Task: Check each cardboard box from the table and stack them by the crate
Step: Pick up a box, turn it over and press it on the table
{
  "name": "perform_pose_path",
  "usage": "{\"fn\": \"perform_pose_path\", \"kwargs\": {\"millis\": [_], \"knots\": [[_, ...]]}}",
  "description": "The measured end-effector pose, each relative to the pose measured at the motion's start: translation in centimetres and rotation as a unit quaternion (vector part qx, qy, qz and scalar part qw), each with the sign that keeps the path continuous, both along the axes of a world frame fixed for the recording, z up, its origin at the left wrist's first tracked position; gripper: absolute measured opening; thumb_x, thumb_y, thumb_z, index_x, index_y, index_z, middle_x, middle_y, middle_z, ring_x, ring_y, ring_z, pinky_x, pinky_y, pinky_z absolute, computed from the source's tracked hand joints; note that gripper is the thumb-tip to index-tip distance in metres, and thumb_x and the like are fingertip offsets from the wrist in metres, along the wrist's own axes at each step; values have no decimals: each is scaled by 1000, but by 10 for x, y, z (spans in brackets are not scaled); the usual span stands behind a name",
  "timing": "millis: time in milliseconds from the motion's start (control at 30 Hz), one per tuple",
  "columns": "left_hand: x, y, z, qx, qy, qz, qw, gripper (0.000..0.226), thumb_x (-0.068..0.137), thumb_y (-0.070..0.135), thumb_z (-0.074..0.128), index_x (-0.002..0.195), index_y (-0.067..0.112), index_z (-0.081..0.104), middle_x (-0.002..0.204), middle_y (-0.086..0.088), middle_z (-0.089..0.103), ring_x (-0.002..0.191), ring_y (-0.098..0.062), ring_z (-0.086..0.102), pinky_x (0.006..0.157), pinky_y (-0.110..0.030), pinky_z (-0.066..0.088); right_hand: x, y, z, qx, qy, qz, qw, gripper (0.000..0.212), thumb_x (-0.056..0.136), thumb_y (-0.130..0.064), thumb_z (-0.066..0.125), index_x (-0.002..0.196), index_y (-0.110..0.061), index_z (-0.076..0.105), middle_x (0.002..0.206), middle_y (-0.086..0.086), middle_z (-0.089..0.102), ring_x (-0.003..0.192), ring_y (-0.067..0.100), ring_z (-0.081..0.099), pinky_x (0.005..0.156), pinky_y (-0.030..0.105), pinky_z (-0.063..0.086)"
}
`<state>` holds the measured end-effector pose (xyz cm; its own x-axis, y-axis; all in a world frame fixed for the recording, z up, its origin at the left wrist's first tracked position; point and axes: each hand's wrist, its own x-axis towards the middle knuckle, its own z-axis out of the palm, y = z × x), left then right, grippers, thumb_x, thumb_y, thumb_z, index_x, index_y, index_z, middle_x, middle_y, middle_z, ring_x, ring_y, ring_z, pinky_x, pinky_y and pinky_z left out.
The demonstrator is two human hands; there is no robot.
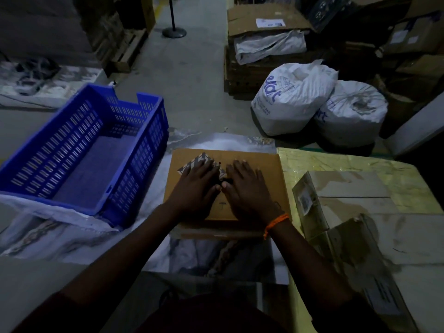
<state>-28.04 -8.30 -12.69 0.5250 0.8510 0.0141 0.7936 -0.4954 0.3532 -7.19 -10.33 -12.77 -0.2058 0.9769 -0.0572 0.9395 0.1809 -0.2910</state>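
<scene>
Both hands are down flat on the box, fingers straight & spread. L hand covers part of the striped label. R hand, w/ an orange thread at the wrist, is right beside it, thumbs almost meeting. Neither grips anything; they only press on the lid. A small dark bit shows btw the thumbs, too dim to say what.

The box lies just right of the blue crate, near its wall, though I can't tell if they touch. It seems to sit on a lower box, whose edge peeks out on the near side, so prob. the stack is started. All of this rests on a pale sheet. The table, yellow top, butts up on the right, w/ pale boxes on it not yet checked.

What could go wrong, imo:
- Top box doesn't look squared w/ the one under it. More on top could make the stack lean or slide.
- Hard pressing mid-lid could cave the cardboard.
- The sheet looks slick & wrinkled, so a shove may shift the whole stack toward the crate.
- Reaching right for the next one, the R arm passes close to the tilted box at the table edge & could knock it off.
- V. dim light means dents or torn tape are easy to miss.
</scene>
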Motion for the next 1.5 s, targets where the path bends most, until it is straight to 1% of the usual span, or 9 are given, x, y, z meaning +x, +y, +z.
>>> {"fn": "perform_pose_path", "kwargs": {"millis": [100,400,567,700,833,1167,1267,1367,1500], "knots": [[2,4,-10,22,49,0,999,71,103,59,13,163,20,17,171,-3,3,157,-20,-3,126,-47,-1,-6,5,-6,3,-20,1,1000,79,95,-63,1,165,-27,10,173,-2,3,159,21,-3,125,57,0],[3,-4,-22,63,75,14,995,67,106,54,16,163,20,13,171,-2,1,157,-18,-5,126,-43,-3,-6,-2,-18,44,-20,-3,999,70,102,-61,12,164,-30,12,173,-4,5,159,19,-1,126,54,0],[3,-3,-17,40,71,17,996,69,105,58,11,164,22,8,171,0,-4,156,-15,-12,126,-41,-8,-5,-3,-16,30,-11,-3,999,68,103,-61,12,164,-31,11,173,-5,4,159,18,-3,126,55,0],[-8,5,-9,8,64,32,997,81,95,71,2,163,28,-4,170,2,-12,156,-17,-13,126,-49,-3,10,-1,-8,14,-17,-8,1000,73,101,-64,8,164,-29,11,173,-1,5,159,20,-2,125,57,1],[-28,12,-12,-13,65,85,994,84,94,76,2,163,29,-4,169,4,-14,156,-19,-15,125,-54,-3,49,-5,-16,13,-42,-64,997,71,104,-66,13,165,-31,4,173,-3,-3,158,19,-8,124,55,-6],[-28,9,-17,-5,26,93,995,77,98,76,11,162,36,-6,169,10,-17,153,-10,-23,126,-50,-2,53,-10,-22,28,-22,-86,996,77,98,-75,14,164,-35,7,173,-6,-2,159,17,-7,122,59,7],[-27,6,-14,1,7,98,995,78,98,77,16,162,36,2,170,6,-11,155,-14,-20,126,-51,3,50,-12,-17,52,27,-151,987,79,99,-70,31,163,-26,20,172,4,9,158,23,6,120,52,23],[-27,2,-12,-8,-36,159,987,80,97,76,30,162,32,16,171,-1,-8,157,-23,-11,123,-49,14,54,-11,-13,64,152,-296,941,77,99,-58,53,159,-18,30,165,11,28,149,30,32,113,46,37],[-27,2,-11,-49,-110,251,960,81,95,70,46,160,28,22,171,-6,5,152,-30,26,114,-47,34,60,-7,-13,21,269,-380,885,74,88,-76,50,137,-22,55,126,7,67,112,33,65,94,46,54]]}}
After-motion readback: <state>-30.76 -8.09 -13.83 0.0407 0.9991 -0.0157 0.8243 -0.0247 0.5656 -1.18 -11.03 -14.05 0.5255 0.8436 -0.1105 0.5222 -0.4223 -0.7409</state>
